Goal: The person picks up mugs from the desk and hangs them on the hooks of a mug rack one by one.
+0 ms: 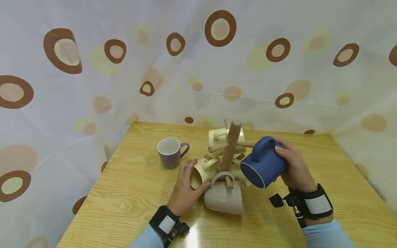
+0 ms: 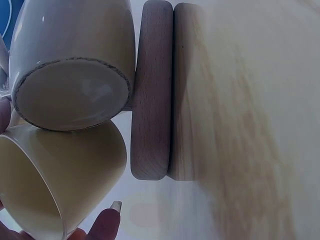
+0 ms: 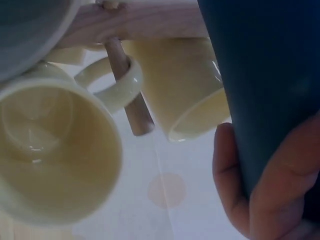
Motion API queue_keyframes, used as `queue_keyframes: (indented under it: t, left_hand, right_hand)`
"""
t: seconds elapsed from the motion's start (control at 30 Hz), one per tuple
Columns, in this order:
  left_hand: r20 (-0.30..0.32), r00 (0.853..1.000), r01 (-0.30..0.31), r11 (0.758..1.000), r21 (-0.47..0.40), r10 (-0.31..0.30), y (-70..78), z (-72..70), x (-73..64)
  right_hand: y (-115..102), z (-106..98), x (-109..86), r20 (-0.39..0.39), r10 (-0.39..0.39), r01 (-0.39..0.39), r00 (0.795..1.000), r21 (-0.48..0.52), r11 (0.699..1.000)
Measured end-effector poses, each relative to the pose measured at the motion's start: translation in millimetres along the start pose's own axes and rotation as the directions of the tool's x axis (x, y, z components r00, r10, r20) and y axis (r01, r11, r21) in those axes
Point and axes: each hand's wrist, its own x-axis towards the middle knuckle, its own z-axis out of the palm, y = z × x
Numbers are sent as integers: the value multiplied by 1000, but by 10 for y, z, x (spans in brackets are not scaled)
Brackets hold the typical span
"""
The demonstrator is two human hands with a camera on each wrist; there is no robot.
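Observation:
My right hand (image 1: pixel 294 165) grips a blue mug (image 1: pixel 270 163) by its body, tilted, with its pale-ringed end facing down and left. The blue mug's handle is beside the tip of an upper peg (image 1: pixel 246 144) on the wooden mug tree (image 1: pixel 229 151). My left hand (image 1: pixel 186 189) holds a yellow mug (image 2: pixel 75 175) on the tree's left, its fingers along the open rim and its thumb towards the grey mug (image 1: pixel 224 198). That grey mug hangs by its handle from a lower front peg.
Another yellow mug (image 1: pixel 217 136) hangs on the tree's upper back, and a further yellow mug (image 3: pixel 175 85) hangs lower down. A purple mug (image 1: pixel 170 158) with a white inside stands upright on the wooden table (image 1: pixel 124 193), left of the tree. A patterned curtain (image 1: pixel 198 69) surrounds the table.

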Motion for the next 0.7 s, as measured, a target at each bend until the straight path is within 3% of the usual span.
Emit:
queue_keyframes:
  t: [0.23,0.7]
  left_hand:
    - [-4,1000,-25,1000,6,25,-23,5,-5]
    - [-17,999,-27,1000,8,27,-26,8,3]
  right_hand:
    - [65,108,29,-7,80,-80,997,-41,996]
    - [154,195,41,41,125,-124,991,-15,992]
